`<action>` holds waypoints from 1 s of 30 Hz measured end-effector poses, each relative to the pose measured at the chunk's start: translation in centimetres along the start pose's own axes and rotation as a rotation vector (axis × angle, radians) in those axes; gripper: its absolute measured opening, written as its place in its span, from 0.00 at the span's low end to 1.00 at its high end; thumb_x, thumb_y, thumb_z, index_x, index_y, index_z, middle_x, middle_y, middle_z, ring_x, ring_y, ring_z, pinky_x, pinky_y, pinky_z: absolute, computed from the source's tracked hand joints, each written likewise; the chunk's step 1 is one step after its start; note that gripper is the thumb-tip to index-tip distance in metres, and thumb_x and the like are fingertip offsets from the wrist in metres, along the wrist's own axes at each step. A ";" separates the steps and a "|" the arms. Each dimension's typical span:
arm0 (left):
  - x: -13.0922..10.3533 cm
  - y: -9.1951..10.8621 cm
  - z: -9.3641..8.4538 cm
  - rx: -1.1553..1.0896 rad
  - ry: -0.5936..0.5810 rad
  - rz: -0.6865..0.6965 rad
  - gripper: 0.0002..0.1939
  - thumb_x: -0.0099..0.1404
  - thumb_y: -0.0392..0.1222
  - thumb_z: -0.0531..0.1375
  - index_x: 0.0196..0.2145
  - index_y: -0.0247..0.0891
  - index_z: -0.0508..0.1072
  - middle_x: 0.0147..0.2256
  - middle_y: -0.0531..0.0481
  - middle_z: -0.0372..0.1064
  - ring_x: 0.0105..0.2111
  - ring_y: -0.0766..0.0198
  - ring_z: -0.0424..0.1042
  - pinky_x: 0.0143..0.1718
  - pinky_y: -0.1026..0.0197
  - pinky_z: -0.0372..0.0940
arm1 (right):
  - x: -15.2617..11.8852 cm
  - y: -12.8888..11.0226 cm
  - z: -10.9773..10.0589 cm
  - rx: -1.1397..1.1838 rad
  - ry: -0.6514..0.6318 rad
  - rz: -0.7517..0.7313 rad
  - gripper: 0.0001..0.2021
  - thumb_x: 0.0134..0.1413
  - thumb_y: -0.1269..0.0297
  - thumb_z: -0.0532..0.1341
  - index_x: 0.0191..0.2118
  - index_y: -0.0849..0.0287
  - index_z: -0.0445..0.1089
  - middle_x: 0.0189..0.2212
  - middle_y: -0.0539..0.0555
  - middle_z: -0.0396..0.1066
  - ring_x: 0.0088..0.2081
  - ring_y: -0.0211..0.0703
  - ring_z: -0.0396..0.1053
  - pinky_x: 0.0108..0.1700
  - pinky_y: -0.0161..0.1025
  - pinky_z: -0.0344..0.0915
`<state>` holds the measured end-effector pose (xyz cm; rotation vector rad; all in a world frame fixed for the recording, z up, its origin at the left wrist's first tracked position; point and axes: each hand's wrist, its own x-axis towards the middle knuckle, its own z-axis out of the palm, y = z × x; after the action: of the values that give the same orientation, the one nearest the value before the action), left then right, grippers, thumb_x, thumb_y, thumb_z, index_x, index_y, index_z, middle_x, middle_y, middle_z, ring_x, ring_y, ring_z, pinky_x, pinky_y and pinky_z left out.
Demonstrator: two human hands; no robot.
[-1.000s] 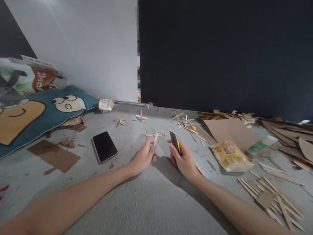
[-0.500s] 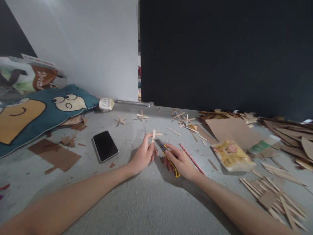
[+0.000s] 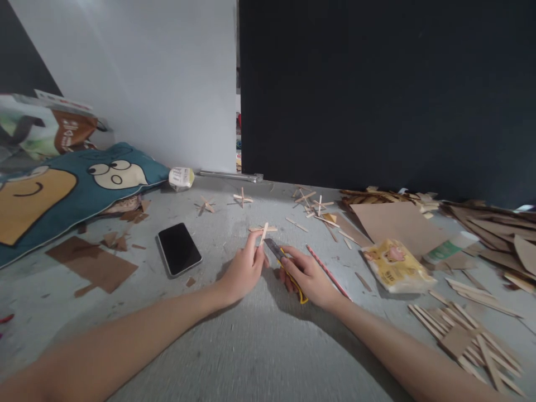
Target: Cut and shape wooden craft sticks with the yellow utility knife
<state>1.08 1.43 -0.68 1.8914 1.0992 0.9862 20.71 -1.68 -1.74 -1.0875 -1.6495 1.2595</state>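
Near the middle of the grey table, my left hand [image 3: 245, 269] pinches a short wooden stick [image 3: 264, 233] between thumb and forefinger, its upper end tilted to the right. Another light stick [image 3: 270, 229] lies crosswise just behind it. My right hand [image 3: 307, 276] is closed around a yellow and black utility knife [image 3: 277, 250], whose blade end points up and left, close to the held stick. Whether the blade touches the wood is too small to tell. A red striped pencil [image 3: 329, 272] lies right beside my right hand.
A phone [image 3: 179, 249] and cardboard [image 3: 94, 263] lie left, before a blue cushion [image 3: 121, 184]. Small crossed-stick pieces [image 3: 242, 198] stand at the back. On the right are a yellow tissue pack [image 3: 397, 266], a glue tube [image 3: 450, 248] and a stick pile [image 3: 469, 340].
The stick in my left hand has gone from nearly upright to tilted right, and the left fingers have shifted slightly. My right hand with the knife has barely moved.
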 end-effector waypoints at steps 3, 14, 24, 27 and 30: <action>-0.1 0.1 -0.1 0.064 0.000 -0.012 0.20 0.77 0.43 0.47 0.64 0.40 0.62 0.26 0.55 0.72 0.22 0.64 0.68 0.28 0.64 0.61 | 0.0 0.0 0.0 0.004 0.002 -0.002 0.26 0.70 0.42 0.54 0.59 0.58 0.66 0.24 0.45 0.69 0.20 0.36 0.65 0.23 0.33 0.61; 0.0 -0.4 0.1 0.021 -0.007 -0.050 0.26 0.80 0.50 0.43 0.69 0.40 0.59 0.35 0.48 0.77 0.24 0.65 0.71 0.29 0.62 0.65 | 0.0 0.0 0.0 -0.001 0.005 -0.021 0.25 0.69 0.41 0.54 0.54 0.57 0.67 0.24 0.45 0.69 0.20 0.36 0.65 0.24 0.34 0.62; 0.2 -0.5 0.3 -0.015 -0.005 -0.044 0.24 0.80 0.51 0.43 0.64 0.39 0.64 0.31 0.50 0.76 0.22 0.66 0.70 0.27 0.62 0.64 | 0.0 -0.2 0.0 0.032 0.011 0.022 0.24 0.67 0.38 0.55 0.49 0.56 0.66 0.24 0.45 0.69 0.19 0.35 0.65 0.23 0.34 0.61; 0.3 -0.6 0.4 -0.061 -0.021 -0.040 0.23 0.80 0.52 0.43 0.62 0.39 0.64 0.28 0.53 0.74 0.19 0.67 0.68 0.24 0.64 0.63 | -0.1 -0.4 -0.1 0.042 0.005 0.028 0.23 0.67 0.39 0.56 0.49 0.56 0.66 0.23 0.45 0.69 0.19 0.35 0.65 0.23 0.34 0.61; 0.5 -0.8 0.5 -0.123 -0.041 -0.028 0.22 0.80 0.54 0.44 0.60 0.39 0.63 0.25 0.56 0.70 0.17 0.67 0.66 0.21 0.65 0.61 | -0.1 -0.5 -0.2 0.047 0.000 0.028 0.22 0.67 0.40 0.57 0.47 0.56 0.67 0.24 0.45 0.69 0.19 0.35 0.65 0.23 0.34 0.60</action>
<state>1.36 2.07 -1.49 1.7848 1.0151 0.9728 20.80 -1.76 -1.24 -1.0848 -1.6022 1.3099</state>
